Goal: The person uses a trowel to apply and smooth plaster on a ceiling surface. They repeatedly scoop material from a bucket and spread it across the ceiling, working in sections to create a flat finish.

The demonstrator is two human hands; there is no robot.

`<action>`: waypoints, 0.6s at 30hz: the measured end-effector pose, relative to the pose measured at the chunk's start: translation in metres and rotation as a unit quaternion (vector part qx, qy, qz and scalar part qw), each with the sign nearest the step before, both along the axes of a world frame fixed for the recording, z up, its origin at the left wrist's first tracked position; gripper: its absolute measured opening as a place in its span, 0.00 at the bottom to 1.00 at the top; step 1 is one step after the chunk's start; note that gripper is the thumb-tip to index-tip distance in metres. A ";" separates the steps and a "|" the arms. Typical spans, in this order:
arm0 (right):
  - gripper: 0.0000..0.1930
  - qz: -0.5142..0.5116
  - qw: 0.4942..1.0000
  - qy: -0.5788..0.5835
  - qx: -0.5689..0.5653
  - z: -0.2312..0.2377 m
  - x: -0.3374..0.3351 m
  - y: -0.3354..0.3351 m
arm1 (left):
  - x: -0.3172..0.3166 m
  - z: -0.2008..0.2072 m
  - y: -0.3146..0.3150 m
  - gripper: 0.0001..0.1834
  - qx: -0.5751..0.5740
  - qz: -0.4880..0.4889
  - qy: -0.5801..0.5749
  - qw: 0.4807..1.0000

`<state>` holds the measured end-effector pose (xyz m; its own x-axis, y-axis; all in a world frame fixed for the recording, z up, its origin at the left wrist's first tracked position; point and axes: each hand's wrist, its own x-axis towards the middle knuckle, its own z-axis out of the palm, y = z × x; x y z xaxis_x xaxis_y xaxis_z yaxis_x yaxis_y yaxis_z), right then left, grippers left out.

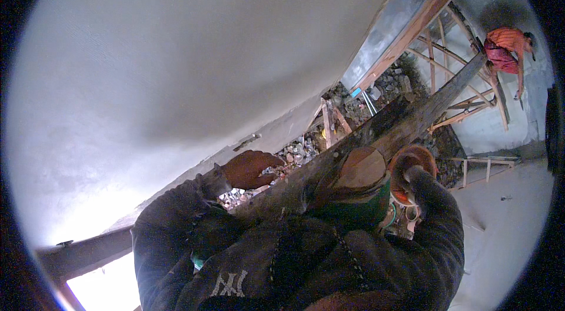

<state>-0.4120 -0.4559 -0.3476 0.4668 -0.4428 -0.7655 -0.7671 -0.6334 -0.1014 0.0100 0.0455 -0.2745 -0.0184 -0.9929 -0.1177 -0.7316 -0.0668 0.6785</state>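
Position: the wearer leans over a dark plank (376, 134), which runs from the lower middle of the frame toward the upper right. Work piece: an orange bucket-like container (433, 164), right of centre, just beside the plank.

Right hand (404, 165): set at the mouth of the container, the sleeved forearm crossing its near rim. From where I stand the fingers cannot be made out, so I cannot tell whether they grip anything.

Left hand (250, 171): left of centre, near the foot of the grey wall (147, 87), above rubble (297, 155). Thumb and fingers stand apart; nothing is seen between them.

Step in hand, as judged: reaching into or handling the container. The next move appears to call for a sure right-hand hold, a level container and steady balance on the plank; the left hand is free for support.

Adjacent: at the upper right a co-worker (505, 52) in an orange top bends beside wooden poles (441, 55).
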 end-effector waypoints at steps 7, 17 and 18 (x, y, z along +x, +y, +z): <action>0.15 0.005 1.000 -0.029 0.001 0.000 0.024 -0.005 | 0.005 -0.010 -0.005 0.23 0.004 -0.009 -0.016 1.000; 0.16 0.007 0.999 -0.047 0.000 -0.007 0.025 0.001 | 0.008 -0.011 -0.010 0.24 -0.009 -0.023 -0.009 1.000; 0.16 0.009 0.999 -0.049 -0.001 -0.008 0.028 0.001 | 0.007 -0.008 -0.009 0.24 -0.010 -0.018 -0.009 1.000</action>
